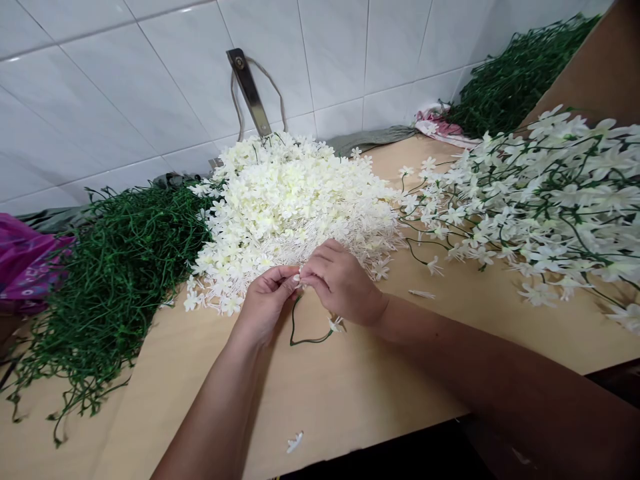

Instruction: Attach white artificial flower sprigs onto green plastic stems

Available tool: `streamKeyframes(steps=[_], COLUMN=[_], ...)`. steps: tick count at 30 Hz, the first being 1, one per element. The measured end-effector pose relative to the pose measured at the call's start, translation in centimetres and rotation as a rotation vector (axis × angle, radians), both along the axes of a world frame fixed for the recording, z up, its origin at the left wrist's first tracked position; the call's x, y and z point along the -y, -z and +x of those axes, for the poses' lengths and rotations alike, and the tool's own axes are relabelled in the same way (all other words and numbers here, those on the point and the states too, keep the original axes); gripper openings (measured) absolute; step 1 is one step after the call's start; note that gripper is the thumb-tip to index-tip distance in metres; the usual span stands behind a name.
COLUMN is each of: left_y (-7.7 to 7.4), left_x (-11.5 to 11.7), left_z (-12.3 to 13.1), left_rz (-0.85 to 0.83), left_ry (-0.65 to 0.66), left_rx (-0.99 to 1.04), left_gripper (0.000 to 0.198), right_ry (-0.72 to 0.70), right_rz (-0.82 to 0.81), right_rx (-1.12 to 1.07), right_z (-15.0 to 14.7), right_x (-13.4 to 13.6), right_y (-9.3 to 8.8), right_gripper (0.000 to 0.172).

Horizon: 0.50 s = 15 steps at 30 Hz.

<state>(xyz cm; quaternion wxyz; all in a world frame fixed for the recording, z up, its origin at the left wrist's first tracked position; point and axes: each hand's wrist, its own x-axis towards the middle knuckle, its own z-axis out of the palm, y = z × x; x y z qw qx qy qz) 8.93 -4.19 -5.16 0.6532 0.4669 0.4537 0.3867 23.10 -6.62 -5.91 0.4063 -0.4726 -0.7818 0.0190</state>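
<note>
My left hand (pixel 271 300) and my right hand (pixel 343 280) meet over the board, fingertips pinched together. Between them is a small white artificial flower (pixel 297 279), mostly covered by the fingers. From the left fingertips hangs a thin green plastic stem (pixel 294 327), which bends and ends in another white flower (pixel 336 325) below the right hand. My left fingers seem closed on the stem's upper end, while the right thumb and fingers pinch the flower. Just behind both hands rises a big heap of loose white flower heads (pixel 295 193).
Bare green stems (pixel 135 247) are piled at left beside a purple bag (pixel 30 260); more stems (pixel 525 73) lie back right. Flowers on stems (pixel 560 207) spread at right. Loose white pieces (pixel 295 441) lie on the board (pixel 200 373). A metal bar (pixel 250 93) leans against the tiled wall (pixel 340 53).
</note>
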Motion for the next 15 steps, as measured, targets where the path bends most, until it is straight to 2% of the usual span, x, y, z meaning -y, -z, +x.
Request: streamKeyframes(steps=[3, 5, 8, 11, 15], left_y=[-0.33, -0.43, -0.49, -0.53, -0.45], left_x=[0.05, 0.05, 0.04, 0.03, -0.04], left_z=[-0.05, -0.08, -0.23, -0.46, -0.43], left_rz=[-0.022, -0.013, 0.009, 0.038, 0.054], left_ry=[0.05, 0.039, 0.032, 0.04, 0.029], left_rx=[0.048, 0.058, 0.06, 0.068, 0.048], left_gripper=[0.019, 0.022, 0.025, 0.027, 0.026], right_ry=[-0.031, -0.045, -0.118, -0.195, -0.242], right_rz=[-0.086, -0.191, -0.367, -0.487, -0.553], right_rx=[-0.257, -0.411, -0.593, -0.707, -0.748], right_z=[0.04, 0.02, -0.03, -0.05, -0.11], right_x=[-0.17, -0.29, -0.44, -0.49, -0.33], right_y=[0.23, 0.39, 0.54, 0.52, 0.31], right_gripper=[0.009, 0.006, 0.011, 0.016, 0.014])
